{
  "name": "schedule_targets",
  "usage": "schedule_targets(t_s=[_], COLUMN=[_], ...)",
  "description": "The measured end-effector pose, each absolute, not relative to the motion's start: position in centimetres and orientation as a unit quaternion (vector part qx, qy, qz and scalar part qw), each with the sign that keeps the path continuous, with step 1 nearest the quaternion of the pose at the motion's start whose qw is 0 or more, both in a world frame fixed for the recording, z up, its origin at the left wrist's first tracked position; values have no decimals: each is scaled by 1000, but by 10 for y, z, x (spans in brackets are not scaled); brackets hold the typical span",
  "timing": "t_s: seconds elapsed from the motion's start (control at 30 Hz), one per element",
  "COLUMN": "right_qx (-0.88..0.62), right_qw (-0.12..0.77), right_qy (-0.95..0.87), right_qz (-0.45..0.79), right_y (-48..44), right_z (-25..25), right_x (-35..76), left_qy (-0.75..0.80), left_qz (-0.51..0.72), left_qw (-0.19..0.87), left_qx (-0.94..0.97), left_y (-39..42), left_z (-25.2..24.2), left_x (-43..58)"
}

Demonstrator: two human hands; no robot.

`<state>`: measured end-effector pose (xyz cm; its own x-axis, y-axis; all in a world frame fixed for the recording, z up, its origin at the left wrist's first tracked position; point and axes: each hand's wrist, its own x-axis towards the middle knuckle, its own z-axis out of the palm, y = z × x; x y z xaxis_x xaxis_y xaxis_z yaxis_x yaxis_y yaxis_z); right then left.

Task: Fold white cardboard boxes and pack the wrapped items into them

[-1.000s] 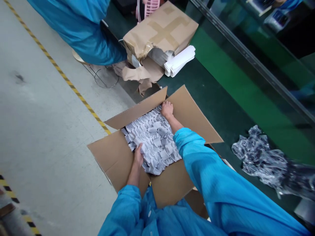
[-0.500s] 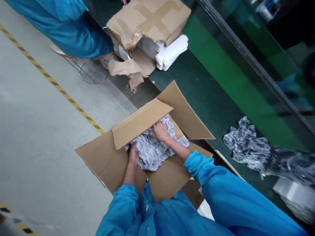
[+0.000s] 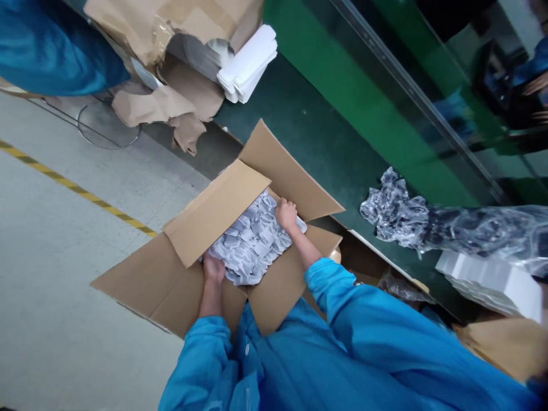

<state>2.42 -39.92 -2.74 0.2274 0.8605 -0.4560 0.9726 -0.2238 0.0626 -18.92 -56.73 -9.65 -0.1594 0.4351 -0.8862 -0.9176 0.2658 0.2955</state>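
An open cardboard box (image 3: 188,228) sits against my front, its flaps spread outward. Inside lies a dense layer of small pale grey pieces (image 3: 252,242), like little wrapped packets; their exact kind is unclear. My left hand (image 3: 214,269) reaches in at the near left side, its fingers hidden down beside the pieces. At the right inner side, my right hand (image 3: 286,214) has its fingers curled over the edge of the layer, next to the box wall. Whatever lies within those fingers is hidden.
A torn carton (image 3: 201,17) and a stack of white sheets (image 3: 248,63) stand on the green bench (image 3: 325,137). Clear plastic-wrapped dark items (image 3: 471,228) and white stacked pieces (image 3: 492,279) lie at the right. A co-worker's blue sleeve (image 3: 55,51) shows upper left, near a stool (image 3: 107,125).
My right hand has moved from the middle of the grey pieces to the box's right side. My left hand stays at the left side. The view has shifted right.
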Motion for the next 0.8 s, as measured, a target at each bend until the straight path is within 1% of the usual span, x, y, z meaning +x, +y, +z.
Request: schedule_targets(t_s=[0.2,0.43,0.53,0.67,0.8], right_qx=[791,808,778,702,647], right_qw=[167,174,164,157,143], right_qy=[567,534,559,612,648], right_qz=[-156,-182,-234,-330,-375], right_y=[-411,-426,-413,-392,-383], right_z=[-23,-22,-25,-30,-35], right_x=[34,59,67,73,73], left_qy=[544,558,560,555,538], left_qz=[559,555,565,579,578], left_qw=[589,580,570,562,579], left_qx=[-210,-209,-205,-202,-204], left_y=[-567,-566,-564,-566,-569], left_z=[-95,-97,-99,-102,-100], left_x=[-188,-186,-184,-180,-173])
